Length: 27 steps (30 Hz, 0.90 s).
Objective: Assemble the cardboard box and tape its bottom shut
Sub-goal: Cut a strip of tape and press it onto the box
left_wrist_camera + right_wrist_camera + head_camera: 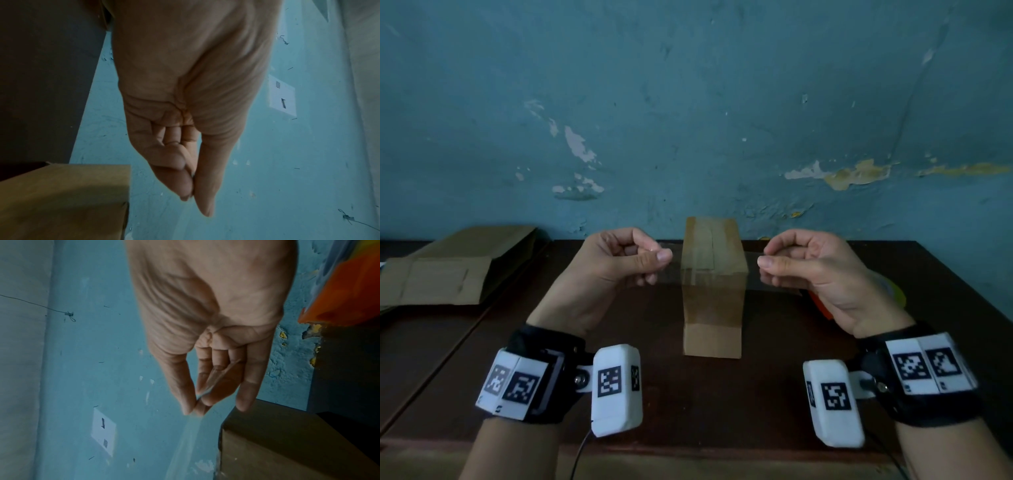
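On the table, both hands' fingers stretch tape above the box.

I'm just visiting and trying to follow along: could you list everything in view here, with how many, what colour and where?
box: one, brown, upright at mid-table, tape already on its top face
tape strip: one, clear, stretched between both hands in front of the box
flat cardboard: brown, lying at the table's left end; how many sheets is unclear
orange thing: one, orange and yellow, mostly hidden behind the right hand
table: one, dark brown
wall: blue, paint peeling
left hand: pinching the strip's left end
right hand: pinching the strip's right end
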Tool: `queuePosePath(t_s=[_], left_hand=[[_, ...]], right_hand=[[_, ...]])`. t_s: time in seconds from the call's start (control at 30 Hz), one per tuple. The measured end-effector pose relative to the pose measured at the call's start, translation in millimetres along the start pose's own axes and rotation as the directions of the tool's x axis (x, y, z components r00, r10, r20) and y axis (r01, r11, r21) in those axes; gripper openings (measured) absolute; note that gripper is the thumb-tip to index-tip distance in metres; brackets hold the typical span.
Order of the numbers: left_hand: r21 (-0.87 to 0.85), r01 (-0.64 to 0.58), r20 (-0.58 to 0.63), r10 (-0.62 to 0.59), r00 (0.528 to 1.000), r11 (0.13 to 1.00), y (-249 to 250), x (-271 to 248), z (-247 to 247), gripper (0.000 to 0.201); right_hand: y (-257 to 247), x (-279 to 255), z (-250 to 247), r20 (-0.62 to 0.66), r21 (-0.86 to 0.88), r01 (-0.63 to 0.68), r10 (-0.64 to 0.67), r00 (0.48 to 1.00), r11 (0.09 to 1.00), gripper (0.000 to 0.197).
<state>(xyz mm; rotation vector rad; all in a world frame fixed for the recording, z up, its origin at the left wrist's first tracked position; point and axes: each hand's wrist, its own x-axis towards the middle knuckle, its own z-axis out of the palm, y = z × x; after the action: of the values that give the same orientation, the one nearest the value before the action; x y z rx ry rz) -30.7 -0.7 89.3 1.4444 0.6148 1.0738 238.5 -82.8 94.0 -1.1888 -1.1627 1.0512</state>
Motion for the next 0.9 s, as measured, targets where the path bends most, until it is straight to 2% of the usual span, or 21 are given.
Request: queuePosePath(t_s=[0.17, 0.37, 0.43, 0.6, 0.9], left_hand=[[0.023, 0.014, -0.045, -0.013, 0.999, 1.000, -1, -1, 4, 0.019], [0.058, 0.043, -0.168, -0.033, 0.985, 0.997, -5, -1, 3, 0.020], [0.069, 0.070, -0.178, -0.056, 0.982, 0.995, -7, -2, 1, 0.019], [0.065, 0.114, -0.180, -0.101, 0.978, 0.991, -13, -2, 1, 0.017], [0.064, 0.125, -0.212, -0.109, 0.971, 0.990, -19, 2, 0, 0.016]], right_hand=[[2, 2, 3, -0.075, 0.088, 0.000, 0.006, 0.997, 0.996, 0.041], [8, 7, 2, -0.178, 0.075, -0.024, 0.037, 0.983, 0.997, 0.038], [7, 7, 0, -0.171, 0.084, -0.045, 0.059, 0.983, 0.995, 0.043], [9, 9, -3, -0.146, 0.085, -0.073, 0.085, 0.986, 0.994, 0.023], [13, 10, -1, -0.119, 0.203, -0.106, 0.132, 0.984, 0.974, 0.018]])
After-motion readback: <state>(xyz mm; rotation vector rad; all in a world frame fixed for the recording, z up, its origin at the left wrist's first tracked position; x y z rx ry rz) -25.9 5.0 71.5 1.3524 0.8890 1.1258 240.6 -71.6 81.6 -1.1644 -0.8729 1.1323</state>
